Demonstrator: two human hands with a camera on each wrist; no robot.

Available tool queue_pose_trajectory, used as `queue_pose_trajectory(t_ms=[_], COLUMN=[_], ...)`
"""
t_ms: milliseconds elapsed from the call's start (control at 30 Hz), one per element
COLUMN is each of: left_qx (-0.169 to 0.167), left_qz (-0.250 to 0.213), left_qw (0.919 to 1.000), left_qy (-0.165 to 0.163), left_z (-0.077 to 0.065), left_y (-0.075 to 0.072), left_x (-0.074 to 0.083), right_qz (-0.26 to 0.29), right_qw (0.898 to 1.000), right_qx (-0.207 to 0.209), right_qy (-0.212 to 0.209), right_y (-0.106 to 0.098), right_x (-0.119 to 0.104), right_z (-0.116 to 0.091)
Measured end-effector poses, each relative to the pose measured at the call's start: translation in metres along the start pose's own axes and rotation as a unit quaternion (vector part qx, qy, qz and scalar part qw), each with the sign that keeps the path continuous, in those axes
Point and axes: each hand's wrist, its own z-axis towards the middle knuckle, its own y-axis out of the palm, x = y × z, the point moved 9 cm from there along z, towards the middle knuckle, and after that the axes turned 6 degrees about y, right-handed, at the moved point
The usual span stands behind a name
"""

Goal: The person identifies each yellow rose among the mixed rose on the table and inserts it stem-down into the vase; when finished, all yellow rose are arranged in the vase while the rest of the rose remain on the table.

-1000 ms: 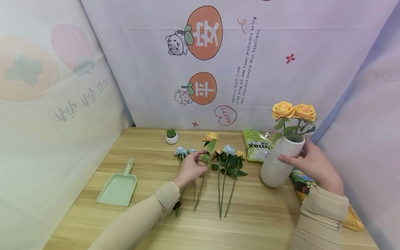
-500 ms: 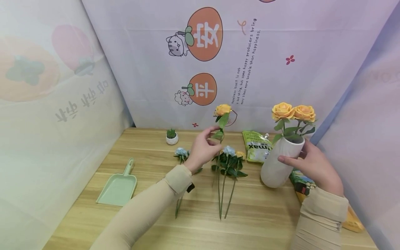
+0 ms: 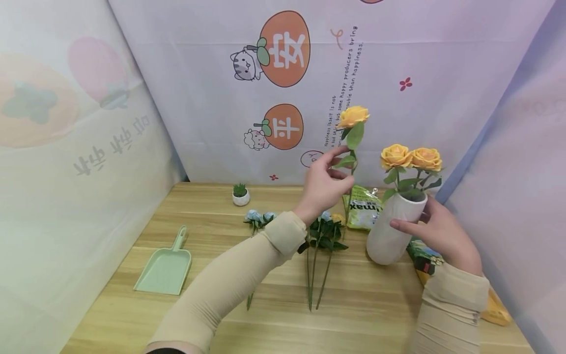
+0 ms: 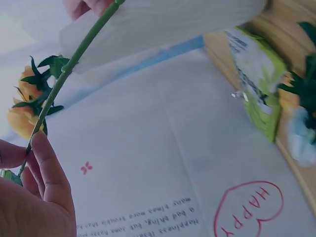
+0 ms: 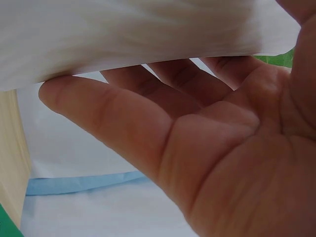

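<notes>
In the head view my left hand point(image 3: 325, 184) pinches the stem of a yellow rose point(image 3: 353, 117) and holds it upright above the table, left of the vase. The left wrist view shows the bare green stem point(image 4: 79, 54) running from the fingertips across toward the white vase point(image 4: 163, 37). My right hand point(image 3: 451, 236) grips that vase, thumb on the near side, and the vase leans to the right. Two yellow roses point(image 3: 396, 156) with green leaves stand in its mouth. Close up, the right wrist view has thumb and fingers against the vase wall point(image 5: 148, 34).
Blue roses point(image 3: 253, 216) and a second bunch of blue and yellow roses point(image 3: 326, 236) lie on the wooden table, partly behind the left arm. A green bag point(image 3: 364, 214), a small potted succulent point(image 3: 240, 195), a green dustpan point(image 3: 164, 270) and a yellow package point(image 3: 496, 309) surround them.
My left hand has lifted the yellow rose from the table and carried it up and right toward the vase. The right hand and vase have stayed nearly in place.
</notes>
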Motion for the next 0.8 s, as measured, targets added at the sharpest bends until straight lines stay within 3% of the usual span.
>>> queue_pose_trajectory(t_ms=[200,433,800], left_qx=[0.018,0.031,0.068], left_qz=[-0.008,-0.003,0.014], left_qw=[0.9995,0.9982,0.9965], left_qy=[0.023,0.052,0.046], left_z=[0.019,0.039,0.061], left_y=[0.024,0.041,0.052], left_x=[0.017,0.037,0.041], right_qz=[0.008,0.006,0.010], right_qw=[1.000,1.000,1.000], right_qx=[-0.001,0.002,0.004], right_qy=[0.000,-0.003,-0.005], right_y=[0.000,0.001,0.000], right_x=[0.000,0.000,-0.002], right_z=[-0.001,0.002,0.000])
